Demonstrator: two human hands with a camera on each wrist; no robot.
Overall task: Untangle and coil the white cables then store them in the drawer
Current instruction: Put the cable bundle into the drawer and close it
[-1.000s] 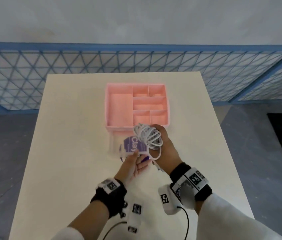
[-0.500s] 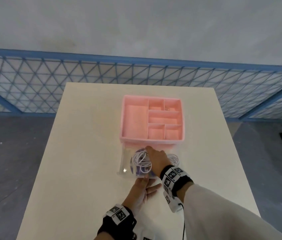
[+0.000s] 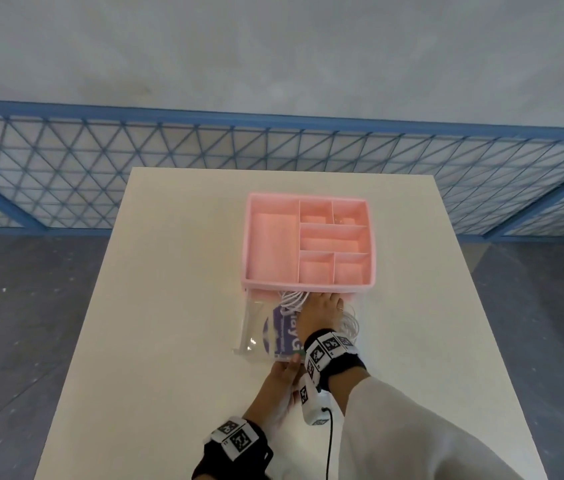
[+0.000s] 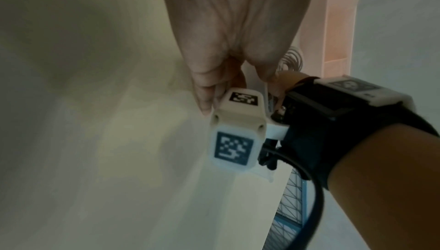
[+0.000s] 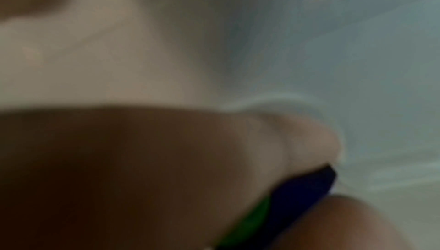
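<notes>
Nearest to me, my left hand (image 3: pixel 279 379) lies low on the desk (image 3: pixel 169 306) with its fingers stretched forward, the tips touching the near edge of the clear drawer (image 3: pixel 251 327) and the purple packet (image 3: pixel 282 332) inside it. So the left grip is loose and flat, bracing rather than holding. In the left wrist view those fingers run straight along the surface.

Just beyond, my right hand (image 3: pixel 318 313) reaches into the pulled-out drawer, over the coiled white cables (image 3: pixel 291 299). One bundle shows at the back left of that hand, right under the lip of the pink organizer (image 3: pixel 308 237); more white loops (image 3: pixel 350 323) show at its right side. I cannot tell whether the right grip is closed on the coil or only pressing it down: the fingers are hidden under the organizer's edge, and the right wrist view is a blur.

I judge the cable light, soft and springy. A coil like that wants to spread open once released, and loops may ride up over the drawer's wall. The best hold is across the whole bundle, pinching all the loops together, not one strand. The clear drawer looks thin and slick, so I would hold it steady with the left hand.

Farthest is the organizer's top tray, with a blue mesh fence (image 3: pixel 100 168) behind the desk.
</notes>
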